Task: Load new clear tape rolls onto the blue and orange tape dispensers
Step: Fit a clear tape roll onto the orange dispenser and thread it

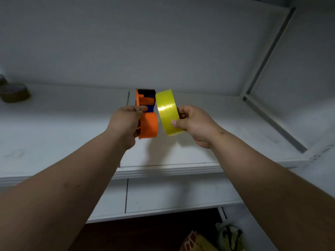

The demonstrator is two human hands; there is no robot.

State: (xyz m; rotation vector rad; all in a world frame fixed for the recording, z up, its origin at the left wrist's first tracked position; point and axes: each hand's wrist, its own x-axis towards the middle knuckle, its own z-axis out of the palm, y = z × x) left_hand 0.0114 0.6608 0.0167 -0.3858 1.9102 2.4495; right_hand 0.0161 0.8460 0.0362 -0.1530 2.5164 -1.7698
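Held up over the white surface point(54, 127), the light, stiff, glossy tape roll point(167, 113) is pinched by its rim in the right hand point(192, 124), just beside the hard plastic dispenser point(147, 122) gripped in the left hand point(125, 122).

Between the left hand point(125, 122) and the right hand point(194, 124) only a narrow gap stood open, hemmed by the orange tape dispenser point(146, 122) and the yellowish tape roll point(168, 113). Beyond both hands the white wall point(163, 42) closed the way. Below them lay bare white counter point(168, 151). Far off the left hand sat a brown tape roll point(14, 94); off the right hand ran a window frame point(272, 115).
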